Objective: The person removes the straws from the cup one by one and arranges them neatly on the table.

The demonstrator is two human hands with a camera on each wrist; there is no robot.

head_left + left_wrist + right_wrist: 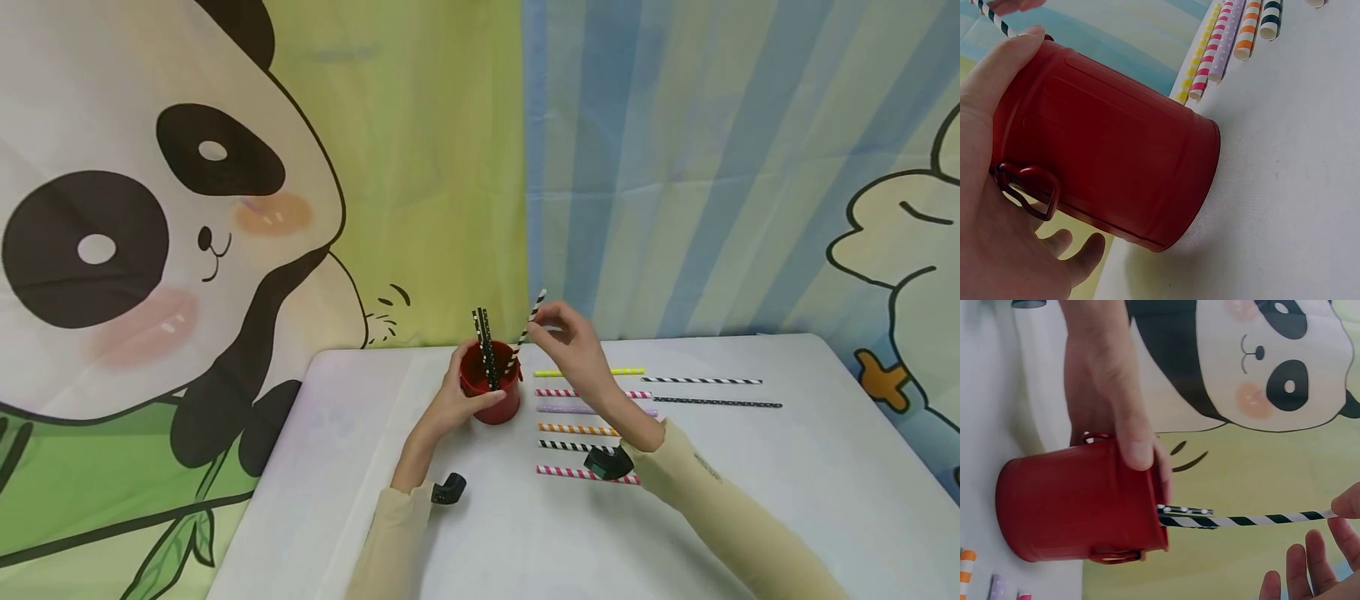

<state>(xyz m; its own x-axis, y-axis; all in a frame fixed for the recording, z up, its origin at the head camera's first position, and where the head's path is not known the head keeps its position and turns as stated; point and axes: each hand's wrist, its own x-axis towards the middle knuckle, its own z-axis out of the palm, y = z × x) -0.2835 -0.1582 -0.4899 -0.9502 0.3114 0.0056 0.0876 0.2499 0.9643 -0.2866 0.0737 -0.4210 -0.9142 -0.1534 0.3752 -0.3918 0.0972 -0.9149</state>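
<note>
A red metal bucket (501,410) with small side handles stands on the table, and my left hand (455,402) grips it around the rim, thumb across the near side. Inside it lean black straws with white dots (486,346). Between the thumb and finger of my right hand (573,350) is a black-and-white striped straw (1260,519). Its lower end dips into the bucket's mouth, and its upper part slants up to the right. In the left wrist view the bucket (1110,150) looks tilted and hides the straws within.
Right of the bucket lie straws in rough rows: yellow (626,372), lilac (555,409), orange-striped (573,429) and pink-striped (558,472) among them. Farther right are a striped black straw (701,381) and a dotted black one (720,402). A printed curtain (435,167) hangs behind the table.
</note>
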